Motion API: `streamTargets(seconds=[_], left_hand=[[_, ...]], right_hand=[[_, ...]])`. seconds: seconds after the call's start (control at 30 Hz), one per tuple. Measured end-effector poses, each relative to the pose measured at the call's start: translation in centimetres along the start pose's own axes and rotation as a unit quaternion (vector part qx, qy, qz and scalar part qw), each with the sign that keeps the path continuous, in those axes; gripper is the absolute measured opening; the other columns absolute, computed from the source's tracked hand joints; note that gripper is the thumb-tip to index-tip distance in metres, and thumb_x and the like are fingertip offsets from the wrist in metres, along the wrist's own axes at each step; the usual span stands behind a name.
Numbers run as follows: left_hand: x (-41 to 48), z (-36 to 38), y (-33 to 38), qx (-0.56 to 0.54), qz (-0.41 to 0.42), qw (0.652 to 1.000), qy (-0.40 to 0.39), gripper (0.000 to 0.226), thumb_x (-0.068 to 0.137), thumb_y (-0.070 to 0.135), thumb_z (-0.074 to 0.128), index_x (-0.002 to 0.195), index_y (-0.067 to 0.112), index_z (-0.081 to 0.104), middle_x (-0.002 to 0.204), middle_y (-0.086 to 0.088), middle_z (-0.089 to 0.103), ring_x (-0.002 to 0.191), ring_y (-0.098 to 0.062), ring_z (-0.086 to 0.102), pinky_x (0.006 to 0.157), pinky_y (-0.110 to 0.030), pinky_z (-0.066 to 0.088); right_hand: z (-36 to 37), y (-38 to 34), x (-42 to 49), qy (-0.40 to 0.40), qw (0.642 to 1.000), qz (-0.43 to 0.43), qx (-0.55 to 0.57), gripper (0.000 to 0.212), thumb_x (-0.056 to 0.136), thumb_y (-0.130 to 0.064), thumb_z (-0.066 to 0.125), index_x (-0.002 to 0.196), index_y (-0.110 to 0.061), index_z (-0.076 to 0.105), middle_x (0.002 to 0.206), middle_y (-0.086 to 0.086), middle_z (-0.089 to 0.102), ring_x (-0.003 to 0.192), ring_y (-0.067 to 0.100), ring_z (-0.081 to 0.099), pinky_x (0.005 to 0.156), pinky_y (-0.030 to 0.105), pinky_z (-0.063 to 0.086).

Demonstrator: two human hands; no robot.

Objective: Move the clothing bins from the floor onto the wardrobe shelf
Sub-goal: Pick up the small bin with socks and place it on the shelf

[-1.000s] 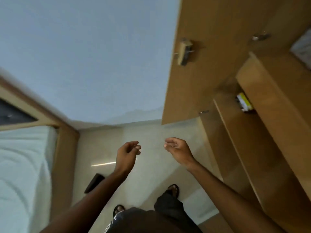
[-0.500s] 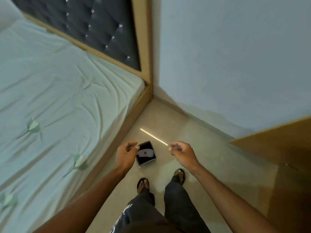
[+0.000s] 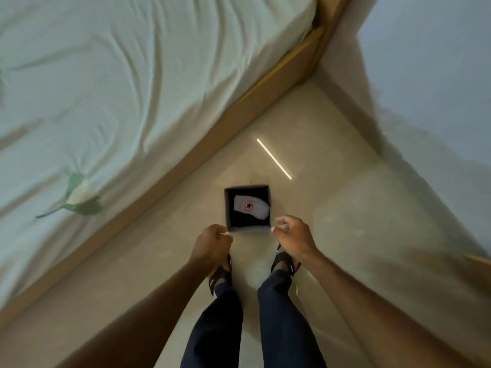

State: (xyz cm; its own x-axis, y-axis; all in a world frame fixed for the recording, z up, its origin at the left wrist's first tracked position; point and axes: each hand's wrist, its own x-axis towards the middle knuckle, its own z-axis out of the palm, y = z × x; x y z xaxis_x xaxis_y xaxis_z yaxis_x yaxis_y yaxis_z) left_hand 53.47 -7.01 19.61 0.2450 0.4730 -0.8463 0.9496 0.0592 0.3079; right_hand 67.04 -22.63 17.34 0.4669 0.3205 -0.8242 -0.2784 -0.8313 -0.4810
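The bed (image 3: 132, 88) runs off the top and left edges. The bin (image 3: 226, 208) is dark inside, so anything under its grey cloth (image 3: 251, 207) is hidden. On the left hand (image 3: 212, 244) and right hand (image 3: 292, 239), a white speck at the fingertips is too small to tell, perhaps a nail. Both hands cover the sandals' (image 3: 220, 277) toes.

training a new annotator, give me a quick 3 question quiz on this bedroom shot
1. Where does the black bin stand? A on the bed, B on the floor, C on a shelf.
2. True or false: the right hand reaches inside the bin.
3. Fill in: the grey garment in the bin bears a ___ emblem.
Key: 1 B. 2 false. 3 star.
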Motion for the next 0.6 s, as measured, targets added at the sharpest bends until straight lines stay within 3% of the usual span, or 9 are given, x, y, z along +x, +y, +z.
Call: streamTargets(seconds=[0.13,0.27,0.43,0.6], left_hand=[[9.0,4.3,-3.5,0.067,0.019,0.998,0.000,0.043,0.088,0.027,0.060,0.129,0.015,0.057,0.130,-0.009,0.058,0.115,-0.026,0.057,0.087,-0.029,0.044],[16.8,6.9,-6.1,0.129,0.025,0.991,0.000,0.056,0.082,0.033,0.062,0.135,0.018,0.051,0.135,-0.012,0.050,0.120,-0.033,0.053,0.099,-0.045,0.048],[21.5,9.0,-6.6,0.109,0.048,0.992,-0.052,0.044,0.088,0.027,0.060,0.130,0.020,0.053,0.127,-0.009,0.062,0.111,-0.029,0.058,0.085,-0.030,0.046],[17.5,8.4,-6.0,0.139,0.081,0.985,-0.063,0.050,0.084,0.029,0.060,0.132,0.021,0.048,0.125,-0.010,0.062,0.110,-0.031,0.059,0.084,-0.032,0.049]], right_hand=[[4.1,4.7,8.5,-0.015,0.998,-0.005,-0.056,0.031,0.087,-0.026,0.064,0.118,-0.019,0.065,0.114,0.002,0.067,0.109,0.019,0.063,0.086,0.022,0.043],[7.2,8.2,14.7,0.008,0.992,-0.030,-0.126,0.042,0.088,-0.024,0.064,0.129,-0.018,0.057,0.133,0.010,0.047,0.114,0.027,0.056,0.089,0.023,0.040],[8.5,10.2,18.3,-0.011,0.992,-0.037,-0.121,0.049,0.089,-0.020,0.060,0.137,-0.014,0.049,0.134,0.009,0.057,0.121,0.028,0.055,0.091,0.024,0.043],[6.6,9.6,14.8,-0.006,0.988,-0.015,-0.155,0.057,0.090,-0.019,0.057,0.145,-0.018,0.039,0.139,0.010,0.055,0.124,0.030,0.053,0.098,0.034,0.047]])
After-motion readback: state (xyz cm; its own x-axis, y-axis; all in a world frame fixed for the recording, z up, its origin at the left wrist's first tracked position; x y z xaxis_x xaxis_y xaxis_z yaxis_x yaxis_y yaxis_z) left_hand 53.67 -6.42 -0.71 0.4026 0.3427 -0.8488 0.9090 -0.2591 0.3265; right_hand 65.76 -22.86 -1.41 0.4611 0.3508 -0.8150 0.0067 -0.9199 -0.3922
